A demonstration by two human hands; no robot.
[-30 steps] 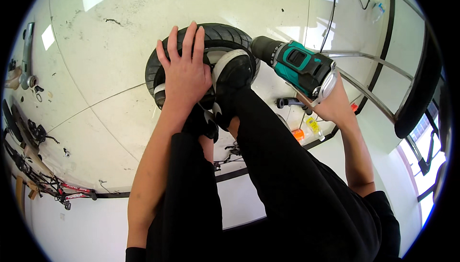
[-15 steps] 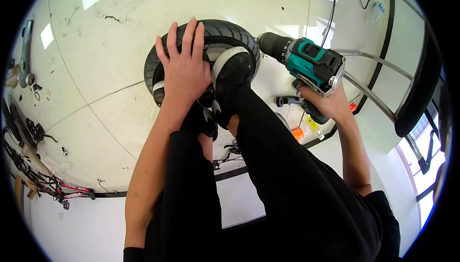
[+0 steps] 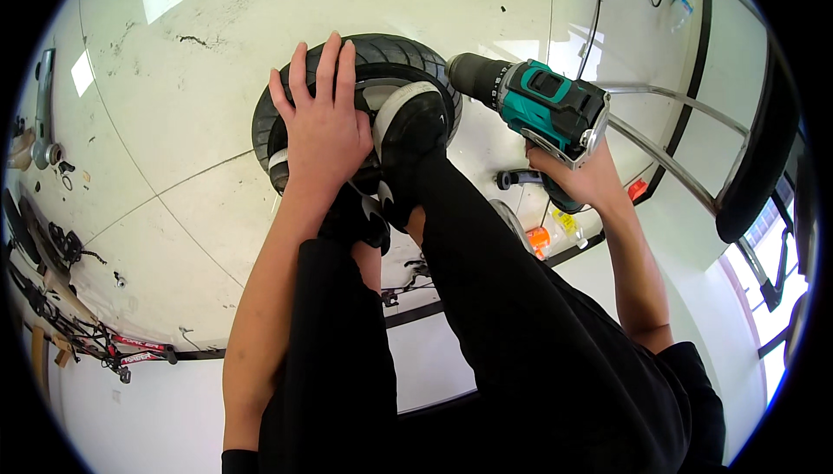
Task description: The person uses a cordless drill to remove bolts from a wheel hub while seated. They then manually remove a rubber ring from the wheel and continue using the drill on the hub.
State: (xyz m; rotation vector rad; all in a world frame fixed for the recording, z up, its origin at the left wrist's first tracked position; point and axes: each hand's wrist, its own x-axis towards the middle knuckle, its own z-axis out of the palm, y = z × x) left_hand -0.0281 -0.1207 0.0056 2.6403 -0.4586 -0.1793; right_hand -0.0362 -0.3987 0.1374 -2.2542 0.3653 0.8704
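Teal and black, the drill (image 3: 551, 105) is gripped by its handle in the right hand (image 3: 588, 177), its chuck pointing left toward the right edge of the wheel (image 3: 401, 51), though whether they touch I cannot tell. Lying on the pale floor (image 3: 195, 244), the wheel is under the left hand (image 3: 328, 140), which rests with fingers spread, and beside that hand the right shoe (image 3: 415, 123) overlaps the rim. Farther off, a red-and-black frame (image 3: 143, 346) lies at lower left, well apart from both hands.
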